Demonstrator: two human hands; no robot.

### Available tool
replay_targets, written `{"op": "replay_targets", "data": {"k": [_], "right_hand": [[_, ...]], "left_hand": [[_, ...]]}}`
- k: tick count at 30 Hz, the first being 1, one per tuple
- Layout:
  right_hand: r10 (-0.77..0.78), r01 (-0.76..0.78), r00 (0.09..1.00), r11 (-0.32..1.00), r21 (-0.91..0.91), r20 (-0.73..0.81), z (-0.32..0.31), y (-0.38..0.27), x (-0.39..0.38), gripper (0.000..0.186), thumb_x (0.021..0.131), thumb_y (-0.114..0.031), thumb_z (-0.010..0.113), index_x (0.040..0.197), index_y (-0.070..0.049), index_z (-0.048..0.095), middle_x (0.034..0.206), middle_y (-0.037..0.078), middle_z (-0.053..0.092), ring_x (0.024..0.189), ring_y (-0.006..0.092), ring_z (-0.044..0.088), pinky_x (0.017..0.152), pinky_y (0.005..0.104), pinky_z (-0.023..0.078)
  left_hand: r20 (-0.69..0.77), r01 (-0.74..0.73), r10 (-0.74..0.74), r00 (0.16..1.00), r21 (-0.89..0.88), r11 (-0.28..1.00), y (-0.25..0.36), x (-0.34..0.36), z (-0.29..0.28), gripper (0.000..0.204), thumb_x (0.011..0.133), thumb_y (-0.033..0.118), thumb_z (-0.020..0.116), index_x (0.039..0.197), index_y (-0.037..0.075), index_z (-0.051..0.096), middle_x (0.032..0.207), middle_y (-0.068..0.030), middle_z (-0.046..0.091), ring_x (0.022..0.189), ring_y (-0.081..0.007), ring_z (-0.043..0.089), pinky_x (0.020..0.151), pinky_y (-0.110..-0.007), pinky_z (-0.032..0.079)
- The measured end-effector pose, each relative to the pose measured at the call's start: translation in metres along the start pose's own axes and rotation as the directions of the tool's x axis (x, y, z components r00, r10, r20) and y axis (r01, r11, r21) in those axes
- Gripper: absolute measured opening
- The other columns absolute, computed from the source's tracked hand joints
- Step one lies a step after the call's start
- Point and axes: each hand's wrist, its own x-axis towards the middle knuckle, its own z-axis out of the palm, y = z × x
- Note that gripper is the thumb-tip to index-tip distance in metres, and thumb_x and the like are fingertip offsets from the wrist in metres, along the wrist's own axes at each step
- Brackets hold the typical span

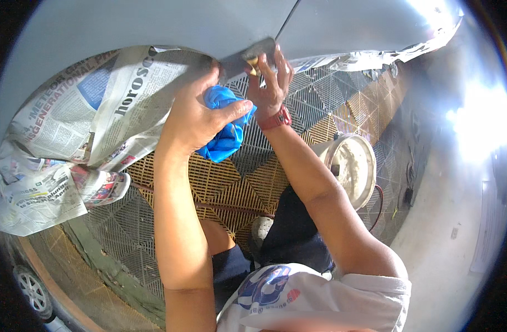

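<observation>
My left hand [201, 119] is closed on a crumpled bright blue cloth or bag [224, 141] and is raised just below a grey car body panel [170, 25]. To its right, my right hand [269, 83] grips a small tan pad [253, 63] at the panel's lower edge, where a darker grey patch shows beside a thin vertical seam; its fingertips partly hide the pad. A red watch is on my right wrist. Newspaper sheets [87, 105] cover the wheel-arch area to the left.
Below is grey and yellow grid flooring [225, 182]. A white bucket [359, 166] stands by my right forearm near a dark red hose [379, 199]. More masking paper lines the panel's right edge. A car wheel [33, 290] shows at lower left, a bright pale wall at right.
</observation>
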Motion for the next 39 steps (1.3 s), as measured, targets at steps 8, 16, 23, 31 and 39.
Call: {"op": "replay_targets", "data": {"k": [8, 16, 23, 31, 39], "right_hand": [[0.057, -0.054, 0.994, 0.998, 0.042, -0.088, 0.007, -0.04, 0.059, 0.048, 0.086, -0.008, 0.085, 0.132, -0.014, 0.076, 0.157, 0.021, 0.058, 0.134, 0.0381, 0.059, 0.111, 0.0481, 0.047], [0.072, -0.064, 0.977, 0.997, 0.045, -0.2, 0.011, -0.046, 0.081, 0.047, 0.088, -0.008, 0.083, 0.134, -0.011, 0.074, 0.157, 0.021, 0.058, 0.133, 0.0406, 0.061, 0.109, 0.0488, 0.048], [0.019, -0.02, 0.997, 1.0, -0.014, -0.081, 0.008, -0.023, 0.028, 0.045, 0.088, -0.009, 0.084, 0.131, -0.013, 0.075, 0.154, 0.02, 0.061, 0.132, 0.0359, 0.063, 0.108, 0.0463, 0.05], [0.02, -0.016, 0.998, 0.997, 0.07, -0.065, 0.007, -0.032, 0.032, 0.044, 0.088, -0.016, 0.087, 0.13, -0.009, 0.074, 0.156, 0.021, 0.058, 0.135, 0.0364, 0.059, 0.112, 0.0472, 0.046], [0.005, -0.003, 0.999, 0.999, 0.05, -0.044, 0.009, -0.024, 0.02, 0.049, 0.083, -0.006, 0.088, 0.13, -0.007, 0.073, 0.153, 0.022, 0.06, 0.131, 0.0393, 0.061, 0.11, 0.0495, 0.048]], "left_hand": [[0.056, 0.037, -0.037, 0.998, -0.016, 0.999, 0.006, -0.002, -0.011, 0.105, 0.074, 0.05, 0.095, 0.147, -0.016, 0.055, 0.112, -0.0249, 0.075, 0.102, -0.027, 0.073, 0.093, -0.037, 0.057], [0.132, 0.074, -0.07, 0.989, -0.025, 0.997, 0.011, 0.002, -0.015, 0.106, 0.074, 0.053, 0.093, 0.146, -0.015, 0.055, 0.118, -0.0304, 0.074, 0.109, -0.0327, 0.074, 0.097, -0.039, 0.056], [0.113, 0.012, -0.012, 0.993, -0.003, 1.0, -0.002, 0.004, -0.014, 0.107, 0.076, 0.054, 0.092, 0.148, -0.014, 0.053, 0.126, -0.0325, 0.072, 0.119, -0.0358, 0.072, 0.102, -0.042, 0.054], [0.052, -0.083, 0.084, 0.995, -0.013, 0.996, 0.003, 0.002, -0.012, 0.105, 0.075, 0.054, 0.091, 0.147, -0.013, 0.055, 0.123, -0.0349, 0.072, 0.114, -0.0407, 0.073, 0.098, -0.041, 0.056], [0.001, -0.125, 0.126, 0.992, 0.139, 0.982, -0.014, 0.0, -0.008, 0.1, 0.075, 0.053, 0.091, 0.145, -0.01, 0.059, 0.122, -0.0351, 0.072, 0.113, -0.044, 0.073, 0.098, -0.045, 0.057]]}}
